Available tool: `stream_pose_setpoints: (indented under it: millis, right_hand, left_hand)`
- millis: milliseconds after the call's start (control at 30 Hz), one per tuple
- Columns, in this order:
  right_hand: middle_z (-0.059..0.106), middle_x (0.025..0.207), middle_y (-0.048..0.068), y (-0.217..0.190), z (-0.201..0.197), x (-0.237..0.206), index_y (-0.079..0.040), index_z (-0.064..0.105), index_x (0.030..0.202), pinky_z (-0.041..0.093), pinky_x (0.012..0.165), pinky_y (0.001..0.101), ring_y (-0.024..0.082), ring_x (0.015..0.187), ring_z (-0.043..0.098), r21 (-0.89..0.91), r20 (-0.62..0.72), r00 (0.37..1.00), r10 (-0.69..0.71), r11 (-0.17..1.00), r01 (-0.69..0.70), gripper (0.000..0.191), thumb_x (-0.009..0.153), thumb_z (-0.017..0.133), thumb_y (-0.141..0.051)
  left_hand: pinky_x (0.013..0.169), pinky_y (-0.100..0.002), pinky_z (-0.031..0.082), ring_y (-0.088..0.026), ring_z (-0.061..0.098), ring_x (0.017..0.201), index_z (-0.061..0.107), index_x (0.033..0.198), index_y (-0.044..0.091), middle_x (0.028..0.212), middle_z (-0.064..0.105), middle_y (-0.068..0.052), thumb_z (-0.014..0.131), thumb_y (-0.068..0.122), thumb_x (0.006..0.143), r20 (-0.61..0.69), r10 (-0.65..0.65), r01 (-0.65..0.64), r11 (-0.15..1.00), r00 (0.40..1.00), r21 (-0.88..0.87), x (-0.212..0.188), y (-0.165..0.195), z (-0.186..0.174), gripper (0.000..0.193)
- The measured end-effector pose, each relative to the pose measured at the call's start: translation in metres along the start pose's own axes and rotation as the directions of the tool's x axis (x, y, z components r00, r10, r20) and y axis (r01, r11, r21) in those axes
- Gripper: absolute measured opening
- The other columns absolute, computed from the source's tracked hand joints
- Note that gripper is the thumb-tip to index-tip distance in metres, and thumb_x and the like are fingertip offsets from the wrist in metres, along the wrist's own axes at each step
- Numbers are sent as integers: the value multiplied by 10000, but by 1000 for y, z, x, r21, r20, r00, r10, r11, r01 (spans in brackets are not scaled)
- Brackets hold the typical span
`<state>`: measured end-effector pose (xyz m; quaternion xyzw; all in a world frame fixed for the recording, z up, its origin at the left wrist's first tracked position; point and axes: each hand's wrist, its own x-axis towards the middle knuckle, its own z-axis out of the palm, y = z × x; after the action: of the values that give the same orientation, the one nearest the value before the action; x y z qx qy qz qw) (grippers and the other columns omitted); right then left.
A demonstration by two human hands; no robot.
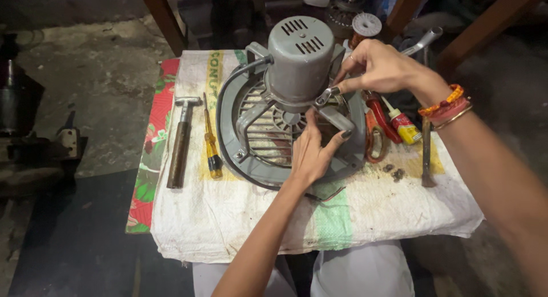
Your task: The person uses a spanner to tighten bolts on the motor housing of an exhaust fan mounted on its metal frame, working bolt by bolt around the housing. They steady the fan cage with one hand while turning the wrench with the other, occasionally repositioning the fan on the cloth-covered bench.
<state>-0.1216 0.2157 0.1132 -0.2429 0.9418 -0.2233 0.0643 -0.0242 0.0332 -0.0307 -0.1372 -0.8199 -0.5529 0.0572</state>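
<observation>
Centrally, the grey fan motor point(297, 63) stands on its round guard point(228, 131); left hand point(313, 151) grips a strut, right hand point(379, 66) pinches a spanner point(419, 43). Hammer point(181, 143) and screwdriver point(211, 140) lie left of it, glue tube point(402, 126) right.

Hammer point(180, 144) left of fan motor point(291, 97)

a rough grey concrete floor point(108, 86) lies dim and stained. a white woven sack cloth point(228, 217) over a red floral cloth point(149, 160) covers a low stand. brown wooden legs point(162, 17) rise behind.
</observation>
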Motion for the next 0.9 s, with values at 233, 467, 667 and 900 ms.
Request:
stream_pose_setpoints:
  millis: [233,467,667,900]
  right_hand:
    - [788,846,29,-9,-4,-12,-87,821,1011,536,695,290,94,728,683,54,-15,985,-169,984,170,249,798,815,-215]
    - [797,855,39,-12,-52,-19,-81,817,1069,530,697,289,98,751,663,158,119,985,-126,982,106,263,852,787,-226]
    - [744,834,86,-6,-38,-73,-131,776,1229,462,645,311,110,700,582,158,-201,960,194,974,-164,307,928,726,-166]
    - [719,793,171,-3,4,-134,-62,729,1277,561,679,375,225,673,709,322,-556,721,414,907,-272,383,925,581,-50]
  left_hand:
    - [917,-510,514,-463,673,1089,255,1520,-2,1214,686,-276,619,622,880,-32,36,-37,999,999,-27,-12,10,-5,965]
    - [882,-492,528,-430,701,1010,247,1518,-51,1084,728,-241,622,578,905,-63,84,-84,996,994,5,-35,40,-12,955]
    - [626,-409,544,-297,710,681,554,1375,45,864,742,-149,656,480,935,-85,174,-131,919,981,372,-82,79,-75,626]
    - [852,-416,534,-302,687,950,656,1248,78,1025,731,-144,691,156,983,-463,554,-267,792,692,549,-82,125,-188,279]
